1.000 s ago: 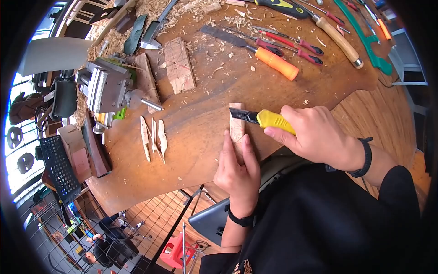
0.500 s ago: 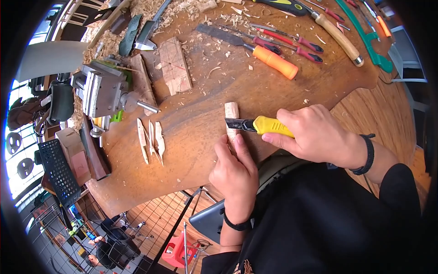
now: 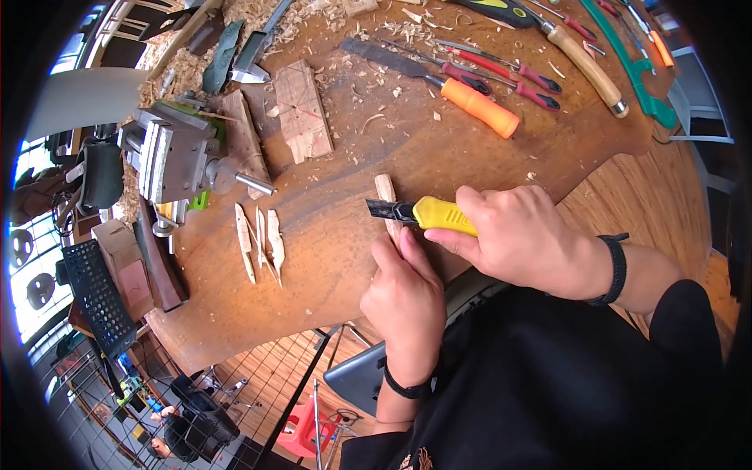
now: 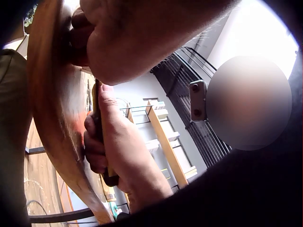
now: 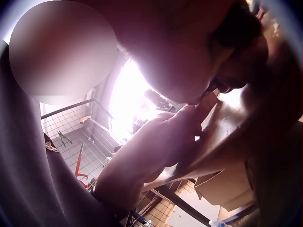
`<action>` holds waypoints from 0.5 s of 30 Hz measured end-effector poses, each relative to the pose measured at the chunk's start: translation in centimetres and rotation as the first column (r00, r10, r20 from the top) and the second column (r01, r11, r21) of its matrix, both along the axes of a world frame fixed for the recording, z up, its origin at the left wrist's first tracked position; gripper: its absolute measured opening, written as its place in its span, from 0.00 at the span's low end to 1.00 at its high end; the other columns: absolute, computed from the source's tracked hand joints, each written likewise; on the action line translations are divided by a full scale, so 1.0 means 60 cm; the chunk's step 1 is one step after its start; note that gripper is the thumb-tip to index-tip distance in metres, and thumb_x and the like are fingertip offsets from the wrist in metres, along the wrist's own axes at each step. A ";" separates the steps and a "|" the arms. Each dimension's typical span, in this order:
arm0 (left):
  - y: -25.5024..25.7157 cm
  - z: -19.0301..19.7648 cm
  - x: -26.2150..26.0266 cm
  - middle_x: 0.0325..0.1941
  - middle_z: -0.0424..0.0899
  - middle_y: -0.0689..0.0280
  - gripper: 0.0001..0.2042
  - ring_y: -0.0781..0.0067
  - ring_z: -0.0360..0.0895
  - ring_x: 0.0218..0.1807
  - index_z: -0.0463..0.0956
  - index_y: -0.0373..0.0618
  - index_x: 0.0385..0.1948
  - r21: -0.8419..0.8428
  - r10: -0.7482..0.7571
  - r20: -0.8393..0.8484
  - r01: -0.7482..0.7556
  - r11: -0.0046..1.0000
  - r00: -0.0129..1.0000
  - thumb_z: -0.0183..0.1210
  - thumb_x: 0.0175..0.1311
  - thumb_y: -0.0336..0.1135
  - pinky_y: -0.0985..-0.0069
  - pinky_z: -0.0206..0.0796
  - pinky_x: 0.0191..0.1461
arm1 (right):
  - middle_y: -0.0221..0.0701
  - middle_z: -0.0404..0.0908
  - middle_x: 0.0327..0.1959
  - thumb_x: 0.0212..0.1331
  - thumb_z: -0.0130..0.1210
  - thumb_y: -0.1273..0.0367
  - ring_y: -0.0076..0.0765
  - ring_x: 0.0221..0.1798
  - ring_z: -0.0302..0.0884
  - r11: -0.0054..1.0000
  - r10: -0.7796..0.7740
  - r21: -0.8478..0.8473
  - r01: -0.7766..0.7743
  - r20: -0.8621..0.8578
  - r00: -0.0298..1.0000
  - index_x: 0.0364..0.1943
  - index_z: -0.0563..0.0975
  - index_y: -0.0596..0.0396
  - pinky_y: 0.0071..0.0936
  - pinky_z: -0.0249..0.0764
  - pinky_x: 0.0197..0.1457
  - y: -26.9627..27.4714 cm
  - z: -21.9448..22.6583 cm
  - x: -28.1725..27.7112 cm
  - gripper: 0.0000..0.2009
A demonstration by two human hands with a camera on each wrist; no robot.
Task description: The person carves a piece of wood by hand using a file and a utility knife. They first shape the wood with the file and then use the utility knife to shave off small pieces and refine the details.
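Note:
My right hand (image 3: 525, 244) grips a yellow utility knife (image 3: 445, 215). Its dark blade (image 3: 382, 209) crosses over a small wooden strip (image 3: 385, 186) near the table's front edge. Between thumb and fingers my left hand (image 3: 401, 301) pinches the near end of that strip, hiding part of it. The strip slants, its far end leaning left. In the left wrist view, the right hand (image 4: 125, 137) wraps round the knife handle, its thumb along it. The left hand (image 5: 156, 142) shows from the side in the right wrist view, fingertips at the wood.
Thin carved wooden pieces (image 3: 275, 244) lie on the table (image 3: 313, 274) to the left. A vise (image 3: 176, 160) stands behind them, near a flat marked board (image 3: 303, 110). An orange-handled file (image 3: 479, 108), red-handled files (image 3: 537, 95) and curled shavings (image 3: 321, 17) lie toward the back.
The knife has moved left and slightly toward the body, carried by the right hand. In the left hand's pinch, the wooden strip has shifted left and turned from nearly straight to slanting.

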State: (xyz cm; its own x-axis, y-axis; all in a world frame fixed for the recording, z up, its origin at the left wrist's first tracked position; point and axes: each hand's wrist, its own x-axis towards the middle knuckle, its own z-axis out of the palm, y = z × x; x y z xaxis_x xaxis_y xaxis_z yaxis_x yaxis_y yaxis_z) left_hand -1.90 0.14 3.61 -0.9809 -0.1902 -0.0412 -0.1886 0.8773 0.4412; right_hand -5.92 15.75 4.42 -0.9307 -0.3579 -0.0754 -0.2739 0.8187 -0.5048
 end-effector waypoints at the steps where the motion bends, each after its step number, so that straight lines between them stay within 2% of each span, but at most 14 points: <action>1: 0.000 0.001 -0.001 0.19 0.79 0.49 0.13 0.40 0.79 0.22 0.72 0.43 0.35 -0.010 0.005 0.011 -0.005 1.000 1.000 0.50 0.80 0.40 0.51 0.66 0.22 | 0.43 0.78 0.13 0.69 0.56 0.45 0.52 0.20 0.83 1.000 -0.015 -0.004 0.015 -0.002 1.000 0.28 0.77 0.57 0.43 0.79 0.23 -0.004 0.000 0.001 0.27; 3: 0.000 -0.001 -0.001 0.18 0.79 0.48 0.13 0.40 0.79 0.22 0.72 0.43 0.35 -0.024 0.008 0.014 -0.007 1.000 1.000 0.50 0.80 0.40 0.51 0.66 0.22 | 0.43 0.78 0.14 0.69 0.56 0.45 0.52 0.20 0.83 0.999 -0.032 -0.012 0.032 -0.011 0.999 0.28 0.77 0.58 0.43 0.79 0.24 -0.010 -0.003 0.005 0.27; 6: -0.005 -0.012 0.000 0.15 0.78 0.51 0.13 0.45 0.79 0.17 0.69 0.44 0.34 -0.065 -0.048 -0.075 0.043 0.997 0.996 0.51 0.79 0.42 0.54 0.68 0.18 | 0.44 0.78 0.14 0.69 0.55 0.45 0.52 0.20 0.83 0.998 -0.053 -0.030 0.052 -0.023 0.998 0.28 0.77 0.58 0.43 0.79 0.24 -0.009 -0.001 0.006 0.27; 8: -0.009 -0.012 -0.001 0.15 0.78 0.51 0.13 0.43 0.79 0.18 0.70 0.44 0.35 -0.084 -0.072 -0.087 0.065 0.994 0.994 0.51 0.79 0.42 0.53 0.68 0.19 | 0.48 0.80 0.18 0.69 0.57 0.46 0.60 0.24 0.82 0.998 -0.027 -0.047 0.031 0.072 0.997 0.28 0.78 0.59 0.49 0.77 0.27 -0.001 0.007 -0.002 0.27; 9: -0.012 -0.009 -0.001 0.15 0.78 0.51 0.13 0.43 0.79 0.18 0.70 0.44 0.35 -0.088 -0.073 -0.093 0.065 0.994 0.993 0.51 0.79 0.42 0.53 0.68 0.19 | 0.48 0.80 0.18 0.69 0.57 0.46 0.60 0.24 0.82 0.998 -0.027 -0.051 0.031 0.065 0.997 0.28 0.78 0.59 0.49 0.77 0.27 0.005 0.011 -0.006 0.27; 11: -0.022 -0.006 -0.003 0.15 0.78 0.51 0.14 0.42 0.79 0.19 0.71 0.44 0.33 0.026 -0.089 -0.062 0.091 0.996 0.994 0.50 0.80 0.42 0.52 0.67 0.20 | 0.50 0.78 0.18 0.70 0.55 0.46 0.62 0.26 0.82 0.988 0.002 -0.154 0.031 0.205 0.979 0.26 0.78 0.60 0.51 0.77 0.30 0.021 0.018 -0.016 0.28; 12: -0.025 -0.003 -0.002 0.15 0.78 0.51 0.14 0.42 0.79 0.19 0.71 0.44 0.33 0.026 -0.088 -0.063 0.089 0.996 0.994 0.50 0.80 0.42 0.52 0.67 0.20 | 0.51 0.77 0.17 0.71 0.54 0.46 0.64 0.27 0.81 0.984 0.012 -0.174 0.031 0.242 0.970 0.26 0.78 0.60 0.52 0.76 0.32 0.026 0.019 -0.019 0.29; 14: -0.027 0.002 0.000 0.19 0.79 0.50 0.15 0.42 0.80 0.22 0.74 0.43 0.32 0.166 -0.056 -0.021 0.058 0.984 0.998 0.50 0.80 0.41 0.53 0.68 0.23 | 0.51 0.77 0.17 0.71 0.54 0.46 0.64 0.26 0.81 0.976 0.025 -0.217 0.033 0.258 0.966 0.25 0.78 0.60 0.52 0.75 0.32 0.029 0.022 -0.020 0.29; 15: -0.026 0.003 0.001 0.19 0.79 0.50 0.15 0.42 0.80 0.22 0.74 0.43 0.32 0.168 -0.052 -0.024 0.055 0.984 0.998 0.50 0.80 0.41 0.53 0.68 0.23 | 0.51 0.77 0.17 0.71 0.55 0.46 0.63 0.26 0.80 0.965 0.036 -0.260 0.038 0.275 0.961 0.25 0.77 0.60 0.52 0.75 0.31 0.030 0.023 -0.021 0.29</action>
State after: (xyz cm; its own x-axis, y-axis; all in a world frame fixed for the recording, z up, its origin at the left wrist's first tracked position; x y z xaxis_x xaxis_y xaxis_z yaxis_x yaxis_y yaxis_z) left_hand -1.85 -1.40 3.79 -0.9903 -0.1296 -0.0494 -0.1338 0.7988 0.5866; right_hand -7.19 17.58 5.81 -0.8872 -0.3986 -0.2324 -0.0937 0.6488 -0.7552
